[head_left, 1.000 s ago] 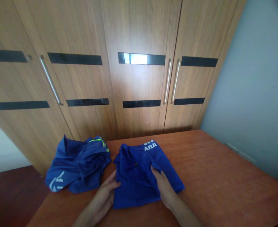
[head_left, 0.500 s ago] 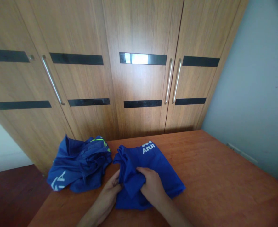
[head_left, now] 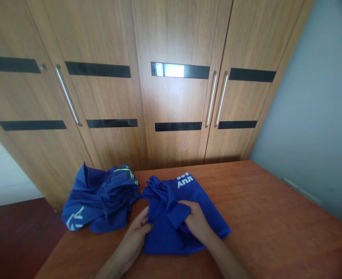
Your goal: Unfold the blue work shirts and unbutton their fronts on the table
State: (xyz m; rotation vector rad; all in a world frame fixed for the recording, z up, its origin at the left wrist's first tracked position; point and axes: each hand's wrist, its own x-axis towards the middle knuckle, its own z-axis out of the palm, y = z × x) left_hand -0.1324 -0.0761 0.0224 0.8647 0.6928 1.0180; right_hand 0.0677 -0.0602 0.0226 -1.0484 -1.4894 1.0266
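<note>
A blue shirt [head_left: 208, 209] with white "ANJI" lettering lies partly folded on the brown table, its upper left part bunched up. My left hand [head_left: 138, 228] pinches its left edge between thumb and fingers. Over the middle of the cloth, my right hand [head_left: 195, 221] grips a loose flap, perhaps a sleeve, and holds it raised. Some fingertips of both hands are hidden by fabric. Left of my hands sits a crumpled heap of blue clothing [head_left: 101, 201] with white letters and a yellow-green trim.
The wooden tabletop [head_left: 260, 217] stretches to the right of the shirt. Behind it stands a wooden wardrobe [head_left: 173, 147] with metal handles and dark strips. A pale wall [head_left: 310, 116] borders the right side; dark red floor [head_left: 14, 236] shows at lower left.
My right hand has moved right, drawing the flap of the shirt with it and exposing more flat cloth between my hands. My left hand keeps its hold on the left edge.
</note>
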